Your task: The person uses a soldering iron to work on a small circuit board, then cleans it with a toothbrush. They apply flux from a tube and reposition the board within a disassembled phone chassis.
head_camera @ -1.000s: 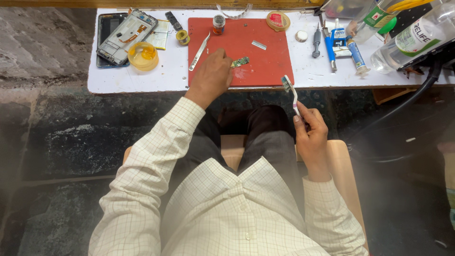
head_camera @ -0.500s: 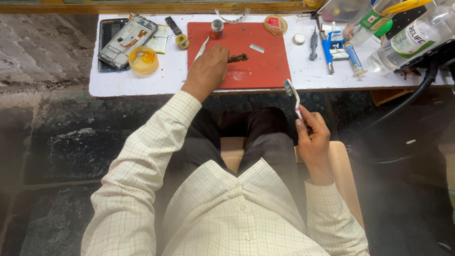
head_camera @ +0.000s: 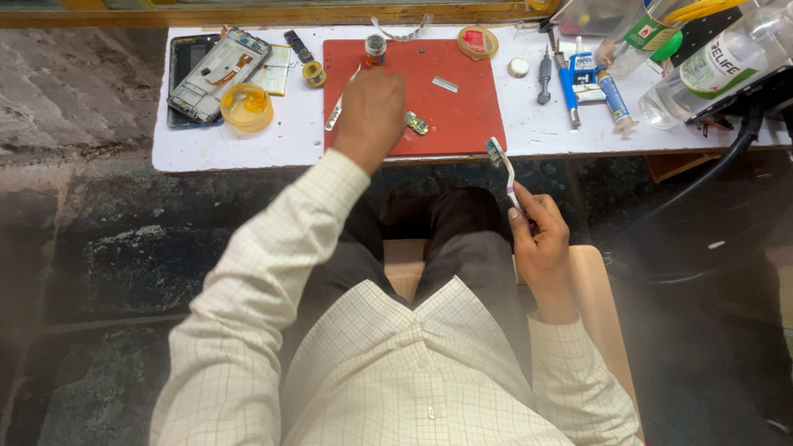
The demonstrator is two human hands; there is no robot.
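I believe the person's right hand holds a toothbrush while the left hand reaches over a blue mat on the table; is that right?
Not quite: the mat is red, not blue, as the head view shows. The right hand does hold a toothbrush, and the left hand reaches over that mat on the table.

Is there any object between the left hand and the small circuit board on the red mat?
Nothing visible stands between them. The left hand hovers over the red mat, and the small circuit board lies just beside it with only bare mat between. The tweezers lie on the hand's other side.
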